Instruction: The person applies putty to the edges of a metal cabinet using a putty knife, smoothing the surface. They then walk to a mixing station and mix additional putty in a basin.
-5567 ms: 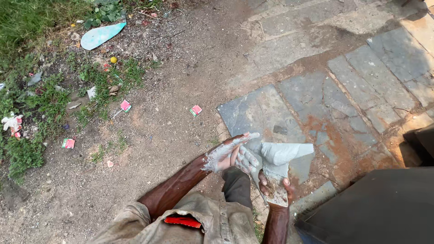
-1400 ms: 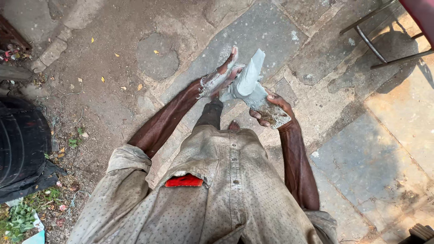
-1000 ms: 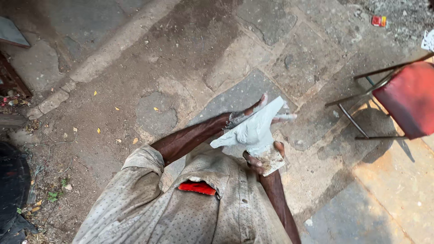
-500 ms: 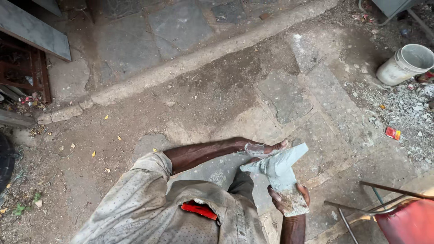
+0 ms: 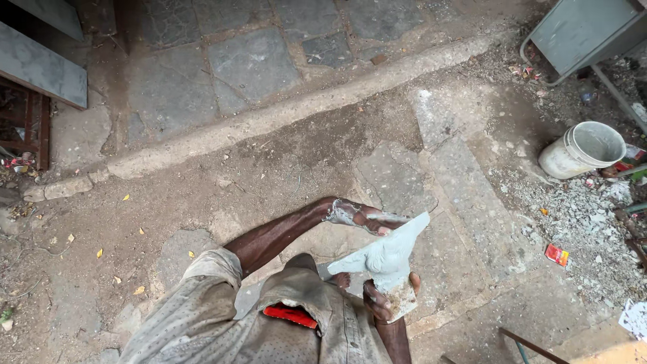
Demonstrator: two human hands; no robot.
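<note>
The right hand point(image 5: 391, 300) is clamped round the base of a pale grey clay figure point(image 5: 385, 255), propping it upright in front of the person's chest. The clay-smeared left hand point(image 5: 364, 217) lies flat along its upper edge, apparently smoothing it. A white bucket point(image 5: 583, 149) stands far right on the stone paving point(image 5: 256, 64).

The left arm point(image 5: 276, 232) reaches forward from a rolled-up sleeve, bare and nearly straight, the wrist bent toward the right. The left hand point(image 5: 364, 217) is smeared pale grey, its fingers stretched out flat and pressed along the upper side of the grey figure point(image 5: 385, 255). The right forearm point(image 5: 394, 337) comes straight up from the lower edge of the view, mostly hidden. The right hand point(image 5: 387, 300) closes its grip around the figure's base from below, thumb on the near side and fingertips curling round the far side.
</note>
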